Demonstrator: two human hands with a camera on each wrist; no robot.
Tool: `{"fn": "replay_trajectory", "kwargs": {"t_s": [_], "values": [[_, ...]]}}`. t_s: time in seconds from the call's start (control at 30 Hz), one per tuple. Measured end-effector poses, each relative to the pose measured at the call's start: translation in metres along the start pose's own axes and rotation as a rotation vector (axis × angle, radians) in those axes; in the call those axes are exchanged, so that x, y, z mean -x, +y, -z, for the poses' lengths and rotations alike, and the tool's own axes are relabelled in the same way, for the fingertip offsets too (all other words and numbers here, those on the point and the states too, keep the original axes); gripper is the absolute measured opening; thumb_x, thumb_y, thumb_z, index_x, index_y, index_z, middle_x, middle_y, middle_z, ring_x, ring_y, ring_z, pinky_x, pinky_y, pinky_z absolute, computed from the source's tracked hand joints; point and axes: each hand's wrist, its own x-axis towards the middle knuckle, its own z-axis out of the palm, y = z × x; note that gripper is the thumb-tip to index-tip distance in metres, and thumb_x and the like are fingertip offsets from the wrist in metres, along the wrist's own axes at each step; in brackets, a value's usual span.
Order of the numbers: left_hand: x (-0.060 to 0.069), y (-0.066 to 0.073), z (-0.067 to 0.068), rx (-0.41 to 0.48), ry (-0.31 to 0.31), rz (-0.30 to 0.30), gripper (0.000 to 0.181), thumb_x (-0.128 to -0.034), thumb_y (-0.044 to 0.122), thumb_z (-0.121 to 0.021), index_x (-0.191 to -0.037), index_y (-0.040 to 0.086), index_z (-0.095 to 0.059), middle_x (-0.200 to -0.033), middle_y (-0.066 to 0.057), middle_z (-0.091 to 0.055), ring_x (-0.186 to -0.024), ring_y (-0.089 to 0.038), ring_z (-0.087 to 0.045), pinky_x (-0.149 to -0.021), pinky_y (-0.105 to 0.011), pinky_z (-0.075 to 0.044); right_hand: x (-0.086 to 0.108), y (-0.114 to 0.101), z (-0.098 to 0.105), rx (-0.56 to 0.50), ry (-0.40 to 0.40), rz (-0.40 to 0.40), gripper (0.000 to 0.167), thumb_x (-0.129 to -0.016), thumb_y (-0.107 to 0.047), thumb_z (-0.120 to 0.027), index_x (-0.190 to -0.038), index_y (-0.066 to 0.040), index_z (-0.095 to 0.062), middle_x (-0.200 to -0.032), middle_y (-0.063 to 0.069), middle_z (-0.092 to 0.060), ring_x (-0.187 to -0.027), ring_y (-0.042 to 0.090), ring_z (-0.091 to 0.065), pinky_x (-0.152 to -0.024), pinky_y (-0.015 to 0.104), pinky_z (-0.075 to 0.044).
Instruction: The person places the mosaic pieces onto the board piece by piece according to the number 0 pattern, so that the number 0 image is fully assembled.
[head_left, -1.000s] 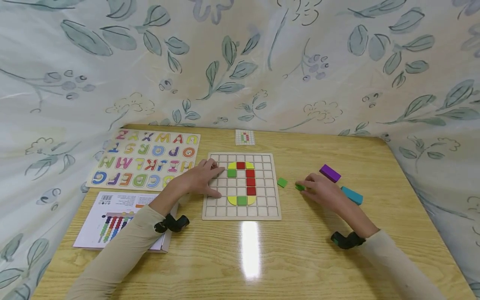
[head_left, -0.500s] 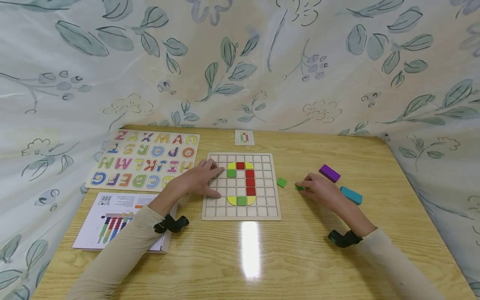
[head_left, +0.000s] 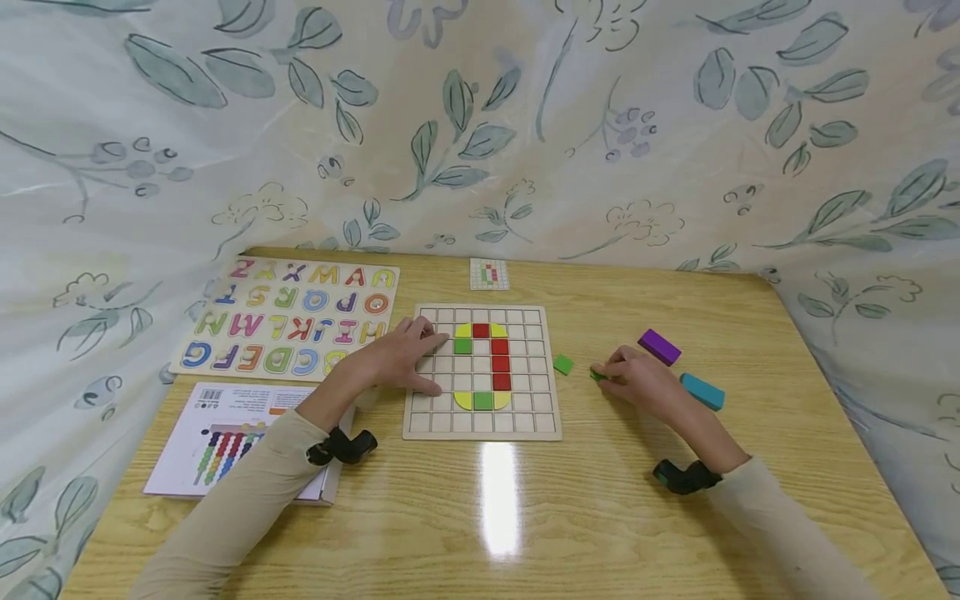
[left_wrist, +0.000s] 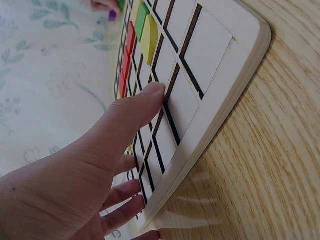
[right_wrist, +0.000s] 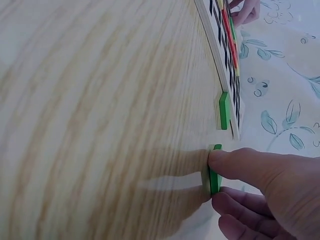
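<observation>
My left hand (head_left: 399, 354) rests on the left side of a wooden grid board (head_left: 532, 424), thumb and fingers spread apart. In the left wrist view its thumb (left_wrist: 150, 92) lies on the squares. Red, yellow and green pieces form a ring on the board, with a gap on the ring's left side. To the right of the board, my right hand (head_left: 639, 382) pinches a green square tile (right_wrist: 215, 175) between thumb and fingers, low over the table. Another green tile (head_left: 563, 364) lies between that hand and the board.
A small pattern card (head_left: 490, 274) lies behind the board. Left are an alphabet puzzle (head_left: 288, 318) and a white box (head_left: 187, 442) under the left forearm. Purple (head_left: 660, 347) and teal (head_left: 702, 391) blocks lie right of the right hand. A floral cloth (head_left: 480, 125) surrounds the table.
Hardly anything differs. My right wrist has shifted slightly to the left while the fingers stay at the green tile. The left hand keeps its place on the board.
</observation>
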Motion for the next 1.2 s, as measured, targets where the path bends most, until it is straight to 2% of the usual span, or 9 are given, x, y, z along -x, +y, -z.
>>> {"fn": "replay_trajectory", "kwargs": {"t_s": [0.67, 0.87, 1.0, 1.2], "values": [[-0.001, 0.001, -0.001, -0.01, -0.006, 0.003, 0.086, -0.0814, 0.048, -0.074, -0.149, 0.009, -0.038, -0.138, -0.014, -0.039, -0.121, -0.029, -0.037, -0.1, -0.046, -0.043, 0.0, 0.002, -0.005, 0.021, 0.024, -0.012, 0.027, -0.079, -0.009, -0.077, -0.107, -0.005, -0.075, -0.085, 0.011, -0.064, -0.066, 0.012, -0.053, -0.055, 0.022, -0.041], [-0.002, 0.0, -0.001, -0.008, -0.007, 0.004, 0.086, -0.0815, 0.048, -0.074, -0.149, 0.009, -0.038, -0.138, -0.014, -0.039, -0.121, -0.029, -0.037, -0.1, -0.046, -0.043, -0.007, 0.0, -0.004, -0.069, 0.042, -0.004, 0.027, -0.081, -0.007, -0.074, -0.108, -0.003, -0.073, -0.089, 0.011, -0.065, -0.072, 0.015, -0.057, -0.06, 0.025, -0.046], [-0.001, 0.0, 0.0, -0.01, -0.007, 0.004, 0.087, -0.0813, 0.049, -0.074, -0.149, 0.009, -0.037, -0.138, -0.014, -0.039, -0.121, -0.029, -0.037, -0.1, -0.046, -0.044, -0.024, -0.024, -0.005, -0.154, 0.092, 0.096, 0.026, -0.081, -0.004, -0.074, -0.107, -0.001, -0.072, -0.093, 0.012, -0.064, -0.075, 0.017, -0.059, -0.061, 0.025, -0.05], [0.001, 0.0, 0.001, -0.03, 0.005, 0.0, 0.087, -0.0808, 0.05, -0.074, -0.149, 0.01, -0.037, -0.138, -0.013, -0.039, -0.121, -0.028, -0.037, -0.099, -0.046, -0.044, -0.068, -0.085, -0.012, -0.136, 0.016, 0.248, 0.024, -0.083, -0.01, -0.074, -0.107, -0.005, -0.073, -0.097, 0.01, -0.063, -0.078, 0.016, -0.054, -0.066, 0.023, -0.05]]}}
